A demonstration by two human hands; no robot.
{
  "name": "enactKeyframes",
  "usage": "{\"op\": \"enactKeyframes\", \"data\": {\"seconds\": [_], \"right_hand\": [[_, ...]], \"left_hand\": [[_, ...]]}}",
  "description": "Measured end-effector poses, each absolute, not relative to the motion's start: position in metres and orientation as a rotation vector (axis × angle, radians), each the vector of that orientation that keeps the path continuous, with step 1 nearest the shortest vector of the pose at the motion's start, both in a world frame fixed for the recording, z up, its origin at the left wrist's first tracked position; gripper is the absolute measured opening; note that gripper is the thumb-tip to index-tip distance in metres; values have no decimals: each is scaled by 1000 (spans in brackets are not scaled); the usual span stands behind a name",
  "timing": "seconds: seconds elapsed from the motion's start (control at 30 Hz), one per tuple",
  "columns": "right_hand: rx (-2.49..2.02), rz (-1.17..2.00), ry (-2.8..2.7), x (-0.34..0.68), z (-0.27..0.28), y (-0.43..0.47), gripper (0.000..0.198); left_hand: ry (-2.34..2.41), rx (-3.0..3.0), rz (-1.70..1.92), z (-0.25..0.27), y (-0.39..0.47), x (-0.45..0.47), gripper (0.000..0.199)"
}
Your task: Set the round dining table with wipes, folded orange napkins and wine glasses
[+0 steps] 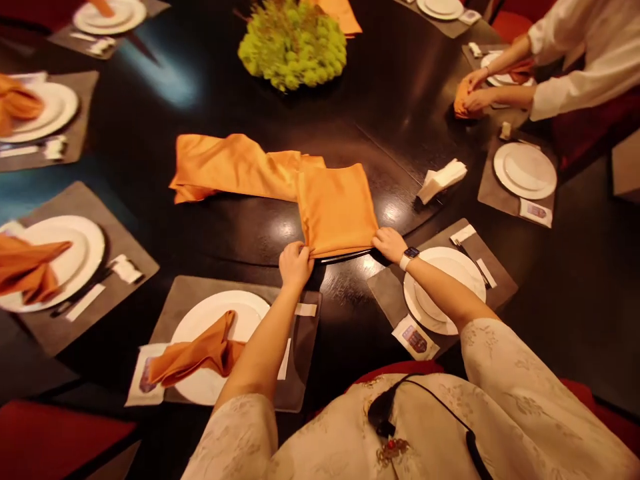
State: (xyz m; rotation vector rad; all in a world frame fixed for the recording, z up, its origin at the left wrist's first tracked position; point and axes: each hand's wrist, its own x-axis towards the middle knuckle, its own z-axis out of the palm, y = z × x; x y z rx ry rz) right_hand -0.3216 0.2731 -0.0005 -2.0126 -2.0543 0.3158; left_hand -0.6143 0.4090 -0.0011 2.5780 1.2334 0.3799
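An orange cloth napkin (337, 203), folded into a rough square, lies in front of me on the dark round table (240, 230). My left hand (295, 265) pinches its near left corner. At the near right corner, my right hand (390, 244) grips the same napkin, its fingertips partly hidden by the wrist and cloth. Behind and to the left, more orange cloth (240, 163) stretches out in a loose strip, touching or partly under the square. Below my right forearm is a white plate (425, 303) on a grey placemat (500, 287).
A plate (240, 303) with a folded orange napkin (205, 353) sits left of my left forearm. Green foliage (295, 50) stands mid-table. White paper tissues (443, 179) lie to the right. At upper right, a co-worker's hands (475, 93) handle another orange napkin (463, 107).
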Motion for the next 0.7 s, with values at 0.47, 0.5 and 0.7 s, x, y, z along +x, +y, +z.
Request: {"op": "enactKeyframes", "data": {"seconds": [0.47,0.5,0.7], "right_hand": [[-2173,712,-1285,-310,-9,282,7],[-2205,723,-1232,-308,-11,288,9],[-2393,773,-1002,-298,-15,311,23]], "left_hand": [[1211,2040,338,-5,425,-616,29],[1249,1944,365,-6,428,-613,32],[1466,1617,315,-13,443,-594,46]]}}
